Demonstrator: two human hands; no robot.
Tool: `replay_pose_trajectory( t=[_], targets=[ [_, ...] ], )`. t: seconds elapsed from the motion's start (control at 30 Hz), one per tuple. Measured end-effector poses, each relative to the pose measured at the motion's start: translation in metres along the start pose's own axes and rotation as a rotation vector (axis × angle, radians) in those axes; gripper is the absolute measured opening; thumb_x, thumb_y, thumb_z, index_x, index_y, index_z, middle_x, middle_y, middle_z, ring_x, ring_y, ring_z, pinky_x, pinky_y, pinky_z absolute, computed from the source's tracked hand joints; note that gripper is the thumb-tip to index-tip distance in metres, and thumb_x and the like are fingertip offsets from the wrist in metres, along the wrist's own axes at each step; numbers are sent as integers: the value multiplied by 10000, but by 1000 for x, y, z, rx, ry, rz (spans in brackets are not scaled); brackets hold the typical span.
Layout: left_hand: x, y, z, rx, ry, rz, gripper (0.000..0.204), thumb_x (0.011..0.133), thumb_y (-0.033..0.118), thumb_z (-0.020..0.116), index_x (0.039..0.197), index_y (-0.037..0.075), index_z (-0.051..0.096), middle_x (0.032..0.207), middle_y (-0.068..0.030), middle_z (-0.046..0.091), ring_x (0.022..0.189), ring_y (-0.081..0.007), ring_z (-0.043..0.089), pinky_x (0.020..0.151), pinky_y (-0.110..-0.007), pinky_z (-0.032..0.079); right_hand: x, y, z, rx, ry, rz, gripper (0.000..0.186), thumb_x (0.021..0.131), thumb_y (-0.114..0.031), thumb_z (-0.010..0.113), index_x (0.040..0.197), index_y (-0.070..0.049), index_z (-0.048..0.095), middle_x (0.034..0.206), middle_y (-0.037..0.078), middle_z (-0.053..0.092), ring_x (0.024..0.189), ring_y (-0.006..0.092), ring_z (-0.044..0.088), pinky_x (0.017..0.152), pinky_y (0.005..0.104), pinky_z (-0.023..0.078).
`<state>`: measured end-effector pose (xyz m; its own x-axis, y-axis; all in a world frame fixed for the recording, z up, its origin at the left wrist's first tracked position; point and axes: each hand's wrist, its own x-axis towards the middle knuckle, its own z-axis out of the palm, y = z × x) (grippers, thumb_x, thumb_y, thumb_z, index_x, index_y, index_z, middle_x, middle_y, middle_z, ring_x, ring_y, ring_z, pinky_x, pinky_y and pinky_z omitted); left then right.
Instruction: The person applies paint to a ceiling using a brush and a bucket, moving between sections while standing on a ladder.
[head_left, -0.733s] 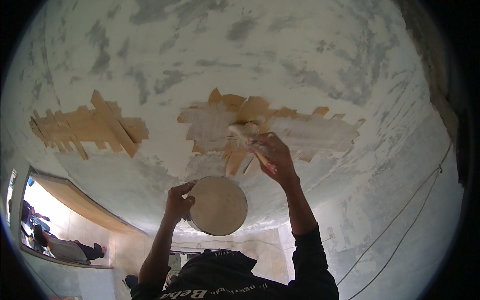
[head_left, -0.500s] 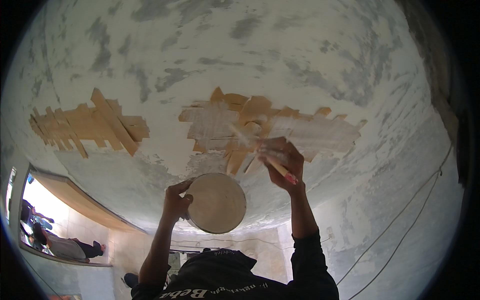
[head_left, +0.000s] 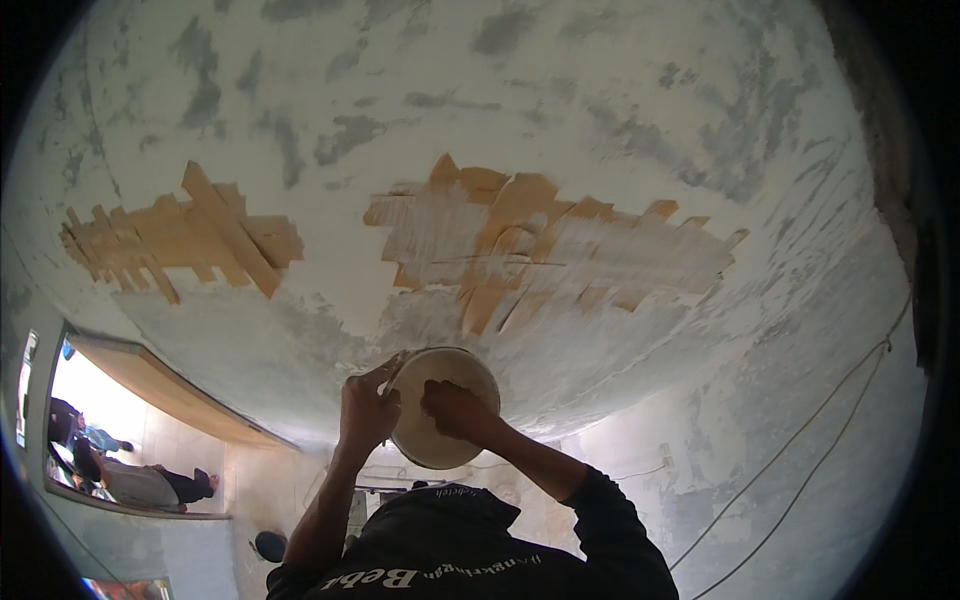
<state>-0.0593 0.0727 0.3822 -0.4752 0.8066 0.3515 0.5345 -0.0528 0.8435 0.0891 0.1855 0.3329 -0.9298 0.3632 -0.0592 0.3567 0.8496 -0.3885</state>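
My left hand [head_left: 366, 412] grips the rim of a round, pale tub [head_left: 428, 449] at its left side, fingers closed on the edge. In front of the tub's round face is my right hand [head_left: 457, 411], its fingers curled tight. The wooden-handled paintbrush it held a moment before is hidden by the hand now. Beyond the tub spreads a white and grey patchy surface [head_left: 345, 260]. On it is a ragged patch of tan strips [head_left: 520, 205], partly covered with streaky white coating. A second tan patch [head_left: 170, 238] on the left shows no white coating.
Two thin cables [head_left: 812, 435] hang at the right. At the lower left is an opening with a brown wooden panel [head_left: 165, 392], and a person [head_left: 140, 484] is seen through it. A dark round object [head_left: 269, 545] lies near my left arm.
My right hand has come down and left from the tan patch to the tub, and the brush has gone out of sight. My left hand still holds the tub.
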Motion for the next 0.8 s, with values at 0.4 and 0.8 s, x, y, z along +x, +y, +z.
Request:
replay_pose_trajectory(
  t=[0.4,0.8],
  targets=[
    [-18,-9,-12,112,-47,-160,479,698,-17,530,1159,21,654,1007,-246,657,928,-370,655,784,-400,530,20,-9,27,293,455,-218,235,724,-5,594,943,-53,668,1126,180,610,944,373,619,849,416,499],
    [-25,-18,-25,234,27,-149,375,719,11,563,1078,-6,670,869,-257,658,796,-403,662,672,-431,525,30,-20,43,617,197,-103,172,796,-31,620,951,-50,693,1042,194,608,866,348,628,834,409,510]
  ],
)
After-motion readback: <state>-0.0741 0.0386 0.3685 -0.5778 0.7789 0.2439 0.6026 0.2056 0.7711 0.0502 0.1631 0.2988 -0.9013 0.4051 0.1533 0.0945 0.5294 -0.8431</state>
